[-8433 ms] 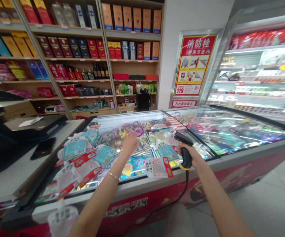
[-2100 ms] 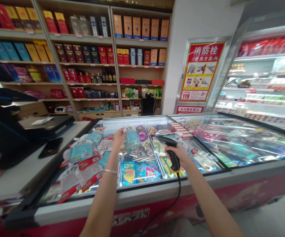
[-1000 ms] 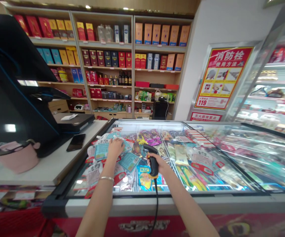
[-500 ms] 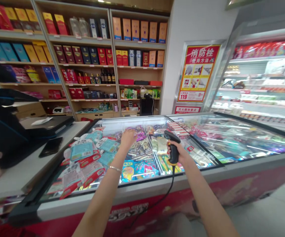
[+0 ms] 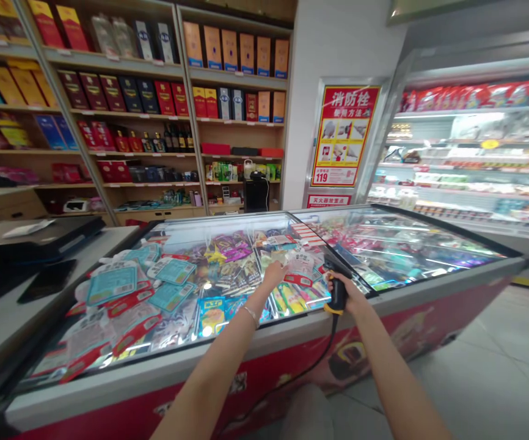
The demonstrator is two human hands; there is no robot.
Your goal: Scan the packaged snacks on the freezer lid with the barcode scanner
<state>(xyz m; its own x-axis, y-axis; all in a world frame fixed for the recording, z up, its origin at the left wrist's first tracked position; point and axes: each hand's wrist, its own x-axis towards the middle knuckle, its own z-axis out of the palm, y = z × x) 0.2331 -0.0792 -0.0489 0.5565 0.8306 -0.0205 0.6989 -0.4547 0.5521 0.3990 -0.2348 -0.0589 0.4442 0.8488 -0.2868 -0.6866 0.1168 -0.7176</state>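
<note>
My right hand (image 5: 349, 293) is wrapped around a black and yellow handheld barcode scanner (image 5: 336, 287), whose head points up and left and whose cable hangs down in front. My left hand (image 5: 273, 276), with a bracelet at the wrist, reaches over the freezer's glass top. Its fingertips are at the left edge of a red and white packet (image 5: 300, 269); whether they grip it is too blurred to tell. This packet lies just left of the scanner. Several similar packets, some turned to a blue side (image 5: 113, 282), are heaped on the left of the glass.
The chest freezer (image 5: 246, 335) stands in front, with colourful ice-cream packs (image 5: 212, 318) under its glass. A counter (image 5: 85, 256) on the left carries a dark phone (image 5: 48, 281). Shelves of boxed bottles (image 5: 239, 104) stand behind; a lit display fridge (image 5: 470, 159) is at right.
My left hand has moved right across the glass to the red and white packet. The scanner has shifted slightly right, uncovering that packet. The view has turned a little to the right.
</note>
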